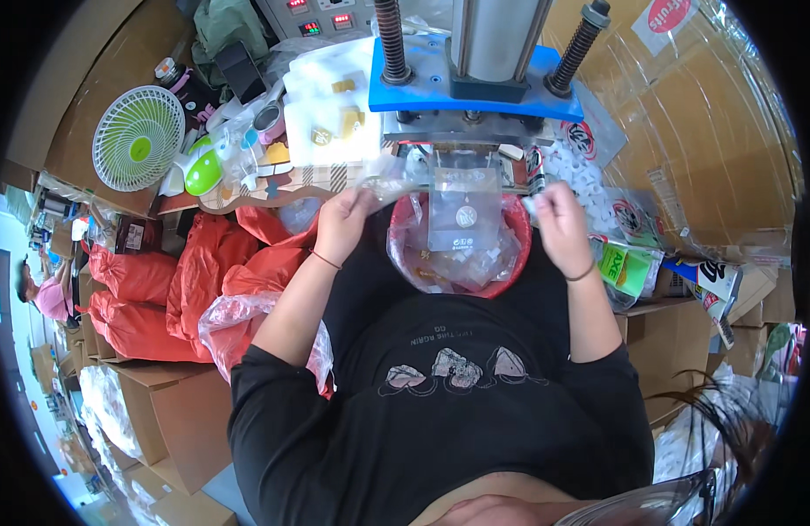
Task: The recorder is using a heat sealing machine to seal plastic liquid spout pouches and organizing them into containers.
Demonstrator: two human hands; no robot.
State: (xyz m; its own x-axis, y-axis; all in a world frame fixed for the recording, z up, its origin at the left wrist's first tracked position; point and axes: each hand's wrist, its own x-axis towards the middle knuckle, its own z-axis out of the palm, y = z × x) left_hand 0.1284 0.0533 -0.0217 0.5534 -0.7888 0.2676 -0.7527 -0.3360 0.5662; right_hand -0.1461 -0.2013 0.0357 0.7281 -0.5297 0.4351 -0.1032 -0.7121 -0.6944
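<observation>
My left hand (342,221) is closed on the edge of a clear plastic bag (389,182), smeared by motion, left of the press. Off to the other side, my right hand (562,230) is closed, with a pale bit at its fingertips that I cannot make out. Between the hands, a clear plastic bag with white print (464,210) hangs down from under the heat press (475,83), which has a blue plate and springs on its posts. Below it, a red tub (520,272) holds clear plastic pieces.
Red plastic sacks (208,272) crowd the left side. A green-and-white fan (137,140) stands beyond them. White small parts (580,175) lie right of the press, near a large cardboard box (694,131). A control panel (321,17) is at the back.
</observation>
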